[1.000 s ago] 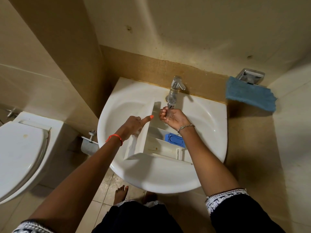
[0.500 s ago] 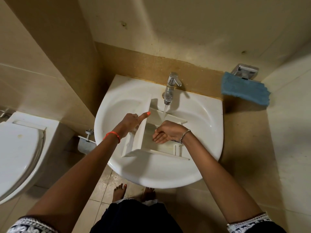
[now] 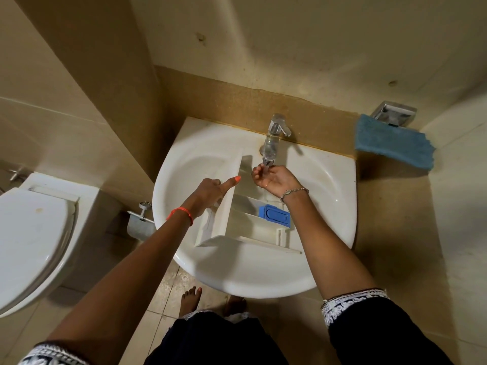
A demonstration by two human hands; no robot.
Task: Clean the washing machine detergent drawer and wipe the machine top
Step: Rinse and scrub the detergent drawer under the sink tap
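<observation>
**Detergent drawer at the wash basin**

Beige tiles cover the bathroom walls and floor. A white wash basin is fixed below a chrome tap. The detergent drawer lies in the basin. The left hand grips its tall side wall, thumb along the top edge. The right hand is cupped under the spout, fingers half bent and holding nothing solid, with the drawer directly beneath. A blue insert sits beside the right wrist. A blue cloth hangs well right of the fingers. A toilet stands left.

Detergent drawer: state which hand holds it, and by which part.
The left hand grips the detergent drawer by its left side wall, thumb along the top edge. The right hand, cupped under the tap, holds nothing.
</observation>
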